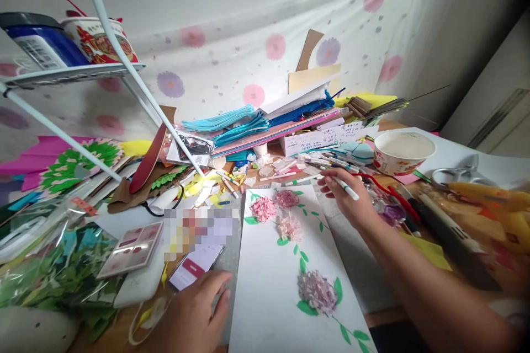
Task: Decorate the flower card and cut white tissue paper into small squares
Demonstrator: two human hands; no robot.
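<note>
A white sheet of paper (273, 287) lies in front of me, with pink paper flowers (277, 212), a purple paper flower (317, 291) and drawn green leaves on it. My right hand (345, 198) is at the sheet's far right corner and is closed round a white marker pen (345, 187). My left hand (194, 311) rests flat, fingers together, on the table at the sheet's near left edge, beside a white and red card (194, 265).
Several loose pens (327, 161) lie beyond the sheet. A paper bowl (403, 151), scissors (459, 174) and a yellow glue gun (492, 198) sit at the right. Stacked coloured paper (256, 124) is at the back. Bags of green cutouts (58, 265) fill the left.
</note>
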